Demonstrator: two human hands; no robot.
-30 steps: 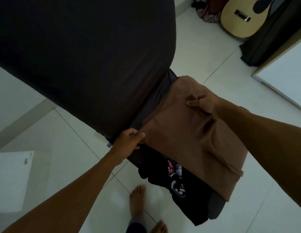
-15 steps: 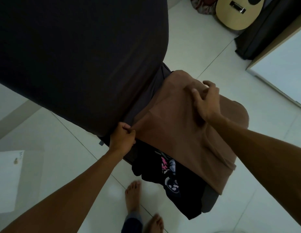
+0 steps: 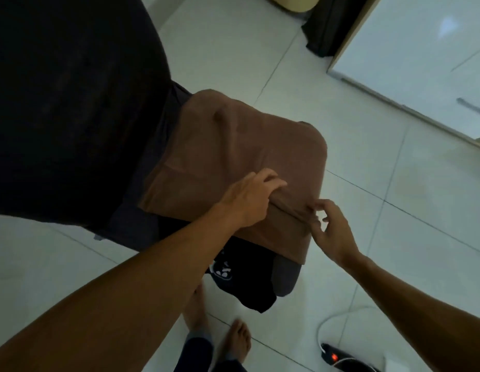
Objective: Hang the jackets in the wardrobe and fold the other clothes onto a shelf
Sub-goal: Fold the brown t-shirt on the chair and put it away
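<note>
A bedroom in a home, seen from above: a bed (image 3: 72,103) under a dark sheet fills the left side; clothes lie piled at its corner, a brown garment (image 3: 233,157) over a black printed shirt (image 3: 241,288); glossy white floor tiles (image 3: 381,216); a white wardrobe door (image 3: 421,63) with a metal handle at right; bare feet (image 3: 233,342) on the tiles; a power strip (image 3: 341,359) with a lit red switch.

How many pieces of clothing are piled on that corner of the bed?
2 that I can tell: the brown garment on top, under both hands, and a black printed shirt beneath it, hanging off the edge. Others may be hidden underneath.
</note>
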